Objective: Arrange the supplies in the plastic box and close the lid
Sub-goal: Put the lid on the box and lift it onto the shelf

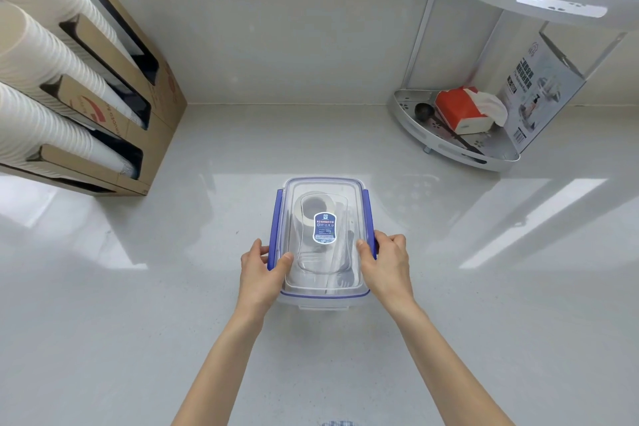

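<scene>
A clear plastic box [323,301] with blue side latches stands on the grey counter in the middle of the view. Its transparent lid [325,190], with a blue-and-white label, lies on top. Through the lid I make out a roll of tape [306,207] and some dark, long items that are too blurred to name. My left hand [262,270] grips the left blue latch [275,218], thumb on the lid. My right hand [385,263] grips the right blue latch [368,211], thumb on the lid's edge.
A cardboard holder [152,114] with stacks of white paper cups [41,55] stands at the left. A white corner rack [453,145] at the back right holds an orange tissue pack [460,107], a dark scoop and a printed box [539,86].
</scene>
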Tool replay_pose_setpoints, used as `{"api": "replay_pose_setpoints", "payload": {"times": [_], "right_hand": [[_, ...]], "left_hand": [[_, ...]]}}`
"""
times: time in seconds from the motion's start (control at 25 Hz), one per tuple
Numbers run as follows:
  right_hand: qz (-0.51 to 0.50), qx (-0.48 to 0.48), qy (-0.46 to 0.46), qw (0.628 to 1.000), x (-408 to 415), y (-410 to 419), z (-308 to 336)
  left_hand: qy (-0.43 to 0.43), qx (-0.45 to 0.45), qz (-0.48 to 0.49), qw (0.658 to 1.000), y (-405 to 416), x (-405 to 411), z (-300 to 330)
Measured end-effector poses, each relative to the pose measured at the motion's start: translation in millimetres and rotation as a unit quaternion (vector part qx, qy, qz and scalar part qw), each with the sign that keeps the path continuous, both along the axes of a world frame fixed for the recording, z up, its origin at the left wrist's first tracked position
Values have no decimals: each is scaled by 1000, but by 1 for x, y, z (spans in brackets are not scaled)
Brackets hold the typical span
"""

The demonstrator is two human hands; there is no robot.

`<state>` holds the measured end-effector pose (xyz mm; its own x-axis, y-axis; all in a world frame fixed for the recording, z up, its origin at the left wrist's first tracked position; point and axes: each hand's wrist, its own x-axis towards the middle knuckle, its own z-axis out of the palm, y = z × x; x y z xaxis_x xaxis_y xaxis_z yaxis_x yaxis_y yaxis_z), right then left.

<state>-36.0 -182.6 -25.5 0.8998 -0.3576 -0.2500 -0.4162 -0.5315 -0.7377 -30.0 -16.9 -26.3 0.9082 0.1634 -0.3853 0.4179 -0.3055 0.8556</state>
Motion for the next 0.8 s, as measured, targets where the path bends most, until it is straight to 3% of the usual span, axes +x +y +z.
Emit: {"api": "replay_pose_setpoints", "payload": {"times": [0.4,0.8], "right_hand": [[7,7,-19,1000,-1,-2,-4],[12,117,26,993,-18,-10,-11]], "left_hand": [[-53,32,25,998,-6,-4,-3],[36,-105,10,994,5,0,2]]}}
